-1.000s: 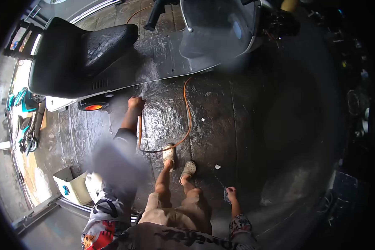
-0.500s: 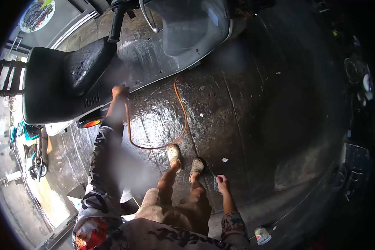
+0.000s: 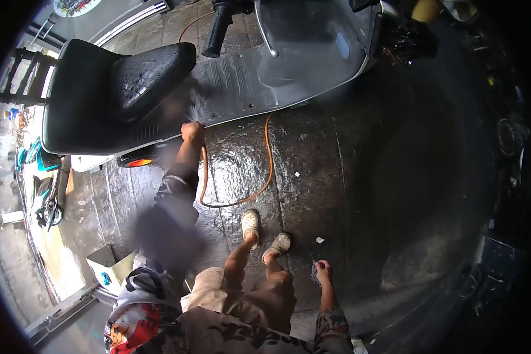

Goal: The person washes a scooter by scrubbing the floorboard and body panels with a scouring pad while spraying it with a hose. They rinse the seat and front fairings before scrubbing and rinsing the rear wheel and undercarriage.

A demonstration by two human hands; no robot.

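My left hand [image 3: 193,131] is closed around the upper end of an orange hose [image 3: 269,156], beside the lower edge of a dark scooter [image 3: 230,76]. A whitish spray of water [image 3: 196,107] leaves the hand toward the scooter's footboard, just ahead of the wet black seat [image 3: 141,79]. The hose loops down over the floor and passes under the scooter. My right hand [image 3: 324,272] hangs low at my right side, with its fingers curled on a greyish, mesh-like scrubber [image 3: 314,272]. Blur smears part of my left sleeve.
Wet dark floor [image 3: 312,189] reflects light around my clogs [image 3: 251,220]. A white scrap [image 3: 320,240] lies near my right foot. An open box [image 3: 109,265] stands at the lower left. The scooter's handlebar grip [image 3: 217,32] juts over the footboard.
The view has shifted, so the scooter and my left hand sit farther right in the picture. My left hand still holds the spraying hose, and my right hand appears slightly lower.
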